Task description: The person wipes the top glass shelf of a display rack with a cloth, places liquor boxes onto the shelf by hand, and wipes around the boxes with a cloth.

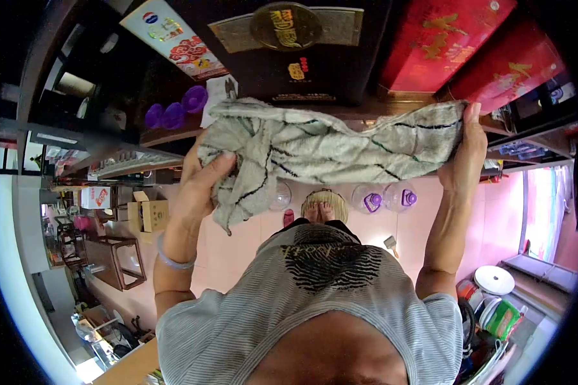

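Observation:
A grey-white cloth (340, 151) with dark woven lines is stretched between my two hands, in front of a wooden shelf. My left hand (205, 176) grips its bunched end, the thumb pressed into the folds. At the other end, my right hand (469, 151) holds the cloth's edge, its fingers mostly hidden behind the fabric. Just beyond the cloth stands a large black box (295, 58) with a gold emblem. Purple plastic cups (173, 115) sit on the shelf near my left hand.
Two red gift boxes (440, 42) stand at the right of the shelf, and a white patterned box (173, 38) leans at the left. Clear bottles with purple handles (408, 197) are on the floor below. A cardboard box (149, 212) and a wooden stool (115, 260) lie to the left.

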### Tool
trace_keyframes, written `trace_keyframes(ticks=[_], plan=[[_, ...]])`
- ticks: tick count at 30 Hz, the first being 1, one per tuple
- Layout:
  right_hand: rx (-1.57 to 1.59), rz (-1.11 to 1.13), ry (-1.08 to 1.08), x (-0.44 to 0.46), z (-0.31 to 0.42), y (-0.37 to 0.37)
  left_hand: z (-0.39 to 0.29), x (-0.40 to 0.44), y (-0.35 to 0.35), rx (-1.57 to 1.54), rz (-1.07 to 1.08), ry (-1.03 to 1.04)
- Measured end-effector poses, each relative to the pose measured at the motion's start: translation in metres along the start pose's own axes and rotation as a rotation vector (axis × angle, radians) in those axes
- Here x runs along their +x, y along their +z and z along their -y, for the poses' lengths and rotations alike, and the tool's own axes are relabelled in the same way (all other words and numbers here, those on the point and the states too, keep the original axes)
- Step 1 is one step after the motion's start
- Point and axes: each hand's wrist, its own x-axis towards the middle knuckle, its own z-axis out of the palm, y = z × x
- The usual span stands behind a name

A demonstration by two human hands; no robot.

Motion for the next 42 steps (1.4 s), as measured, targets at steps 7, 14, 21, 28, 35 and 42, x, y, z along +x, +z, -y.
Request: trace_keyframes(ticks=[7, 14, 21, 28, 35, 42], plan=[[-0.316, 0.053, 0.088, -0.015, 0.000, -0.032, 0.010, 0.013, 0.019, -0.166, 0.251, -0.031], [-0.179, -0.474, -0.020, -0.022, -0.008, -0.098, 0.023, 0.040, 0.014, -0.487, 0.407, -0.174], [0.153, -0.410, 0.049, -0.057, 0.031, -0.156, 0.044, 0.057, 0.044, -0.480, 0.451, -0.584], [-0.098, -0.299, -0.030, -0.081, 0.043, -0.152, 0.076, 0.072, 0.059, -0.785, 0.592, -0.682], [0.053, -0.272, 0.143, -0.081, 0.008, -0.142, 0.046, 0.063, 0.130, -0.970, 0.918, -0.892], [-0.248, -0.119, 0.200, -0.080, -0.081, -0.141, 0.025, 0.052, 0.206, -0.783, 1.004, -0.676]])
